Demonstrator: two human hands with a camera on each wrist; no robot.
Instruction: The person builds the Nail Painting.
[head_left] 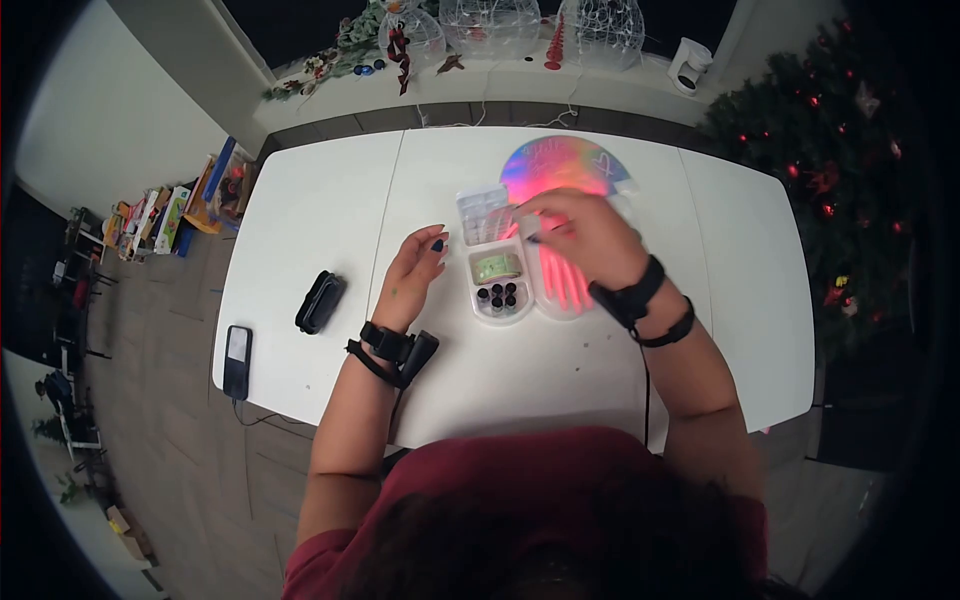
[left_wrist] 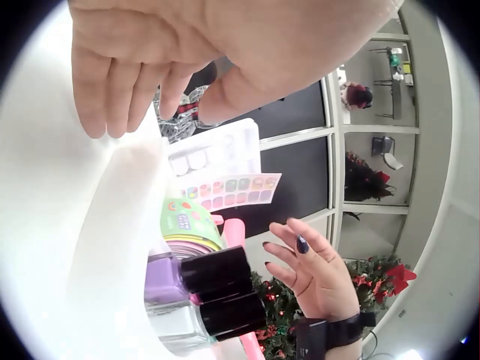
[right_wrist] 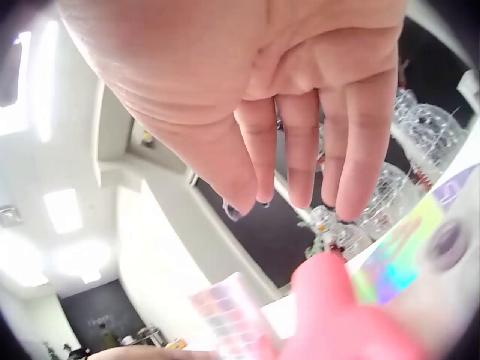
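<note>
A white compartment case (head_left: 475,313) lies on the table, holding several black-capped nail polish bottles (left_wrist: 180,277), a green-labelled roll (head_left: 497,267) and, at its far end, a sheet of nail stickers (left_wrist: 229,192). My left hand (head_left: 408,272) rests left of the case, fingers extended and nothing held. To the right of the case lies a glowing pink hand-shaped form (head_left: 565,285). Above that form hovers my right hand (head_left: 590,235), its fingers loosely extended and holding nothing in the right wrist view. The hand hides part of the pink form.
Behind the pink form is an iridescent fan-shaped panel (head_left: 550,160). A black glasses-like case (head_left: 320,302) and a phone (head_left: 238,362) with a cable lie on the left of the white table (head_left: 710,350). A decorated Christmas tree (head_left: 810,180) stands at the right.
</note>
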